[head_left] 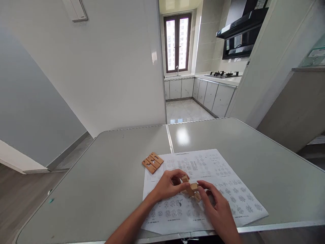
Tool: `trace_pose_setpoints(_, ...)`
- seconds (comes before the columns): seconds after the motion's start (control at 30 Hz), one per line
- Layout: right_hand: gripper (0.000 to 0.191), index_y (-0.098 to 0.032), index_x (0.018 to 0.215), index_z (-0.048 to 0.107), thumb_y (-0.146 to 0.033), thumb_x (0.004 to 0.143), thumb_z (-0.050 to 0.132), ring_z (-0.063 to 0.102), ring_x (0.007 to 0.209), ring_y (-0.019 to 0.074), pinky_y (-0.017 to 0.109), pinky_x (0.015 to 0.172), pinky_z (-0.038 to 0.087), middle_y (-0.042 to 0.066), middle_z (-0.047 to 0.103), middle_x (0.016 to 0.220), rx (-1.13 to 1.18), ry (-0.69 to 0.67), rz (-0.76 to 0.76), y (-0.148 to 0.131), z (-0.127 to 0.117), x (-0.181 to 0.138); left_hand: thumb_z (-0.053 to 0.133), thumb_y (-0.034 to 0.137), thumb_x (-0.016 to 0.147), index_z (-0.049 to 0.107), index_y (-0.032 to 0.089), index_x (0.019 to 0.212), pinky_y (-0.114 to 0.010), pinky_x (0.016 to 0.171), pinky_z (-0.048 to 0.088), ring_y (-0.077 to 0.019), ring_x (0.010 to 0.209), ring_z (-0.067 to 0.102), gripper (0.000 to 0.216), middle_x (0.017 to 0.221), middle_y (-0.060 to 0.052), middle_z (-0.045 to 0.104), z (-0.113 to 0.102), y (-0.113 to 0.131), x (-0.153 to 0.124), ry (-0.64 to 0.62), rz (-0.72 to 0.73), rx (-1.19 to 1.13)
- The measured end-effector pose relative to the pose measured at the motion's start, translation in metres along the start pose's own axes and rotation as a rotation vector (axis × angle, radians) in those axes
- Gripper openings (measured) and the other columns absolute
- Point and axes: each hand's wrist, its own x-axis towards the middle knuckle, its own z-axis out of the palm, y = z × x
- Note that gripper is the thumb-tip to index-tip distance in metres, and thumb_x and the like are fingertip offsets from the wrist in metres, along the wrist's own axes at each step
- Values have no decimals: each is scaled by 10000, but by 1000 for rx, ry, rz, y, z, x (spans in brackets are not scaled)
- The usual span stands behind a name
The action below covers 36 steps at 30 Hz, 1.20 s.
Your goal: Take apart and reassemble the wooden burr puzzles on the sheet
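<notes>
Several small wooden pieces, seemingly parts of a wooden burr puzzle (190,191), are held together just above the printed sheet (223,176). My left hand (171,184) is closed on their left side, thumb and forefinger around one upright piece. From the right, my right hand (214,200) pinches the same pieces with its thumb and fingertips. How the pieces join is partly hidden by my fingers. The sheet under both hands carries printed line drawings of shapes and small text. Beyond my left hand, three flat brown wooden plates with cut-outs (152,162) lie side by side at the sheet's upper left corner.
The grey-green table (88,189) has a metal seam (169,139) across its middle. A small teal bit (51,200) and a white bit (49,192) are at its left edge. Behind stand a white wall (114,67) and a kitchen doorway with cabinets (181,88).
</notes>
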Motion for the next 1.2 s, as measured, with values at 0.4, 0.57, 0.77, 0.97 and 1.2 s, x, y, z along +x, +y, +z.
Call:
trace_pose_setpoints(0.4, 482, -221, 982, 749, -669, 931, 579, 681, 768, 237, 304, 678, 550, 78, 778, 953, -42, -35, -94, 0, 2, 1, 812, 454, 820, 773, 186, 982, -220, 553, 354, -78, 601, 445, 316, 871, -26, 709, 0, 5, -1, -50, 38, -8)
trace_pose_setpoints(0.57, 502, -222, 932, 723, -700, 921, 566, 679, 737, 241, 311, 652, 539, 75, 770, 891, -48, 6, -74, 2, 3, 1, 875, 493, 736, 793, 190, 979, -219, 504, 299, -50, 556, 382, 397, 996, -58, 730, 1, 10, -1, -54, 47, -31)
trace_pose_setpoints(0.77, 514, -218, 933, 693, -714, 913, 559, 711, 832, 275, 341, 730, 556, 98, 773, 936, -19, 47, -31, 3, 4, 2, 888, 438, 736, 822, 216, 982, -212, 519, 358, -46, 576, 405, 337, 1162, -91, 724, 1, 11, -1, -108, 104, -74)
trace_pose_setpoints(0.97, 527, -226, 965, 676, -732, 916, 536, 719, 852, 283, 346, 723, 560, 107, 777, 984, -33, 99, 2, 4, 6, 1, 889, 394, 744, 824, 248, 1003, -210, 547, 436, -42, 600, 459, 304, 1247, -83, 677, 2, 11, -2, -125, 126, -90)
trace_pose_setpoints(1.2, 523, -238, 952, 640, -748, 906, 537, 741, 845, 295, 342, 696, 569, 101, 794, 958, -23, 192, 80, 6, 6, 1, 884, 332, 736, 828, 236, 954, -230, 583, 498, -60, 677, 536, 245, 1412, -114, 555, 12, 5, -4, -127, 191, -60)
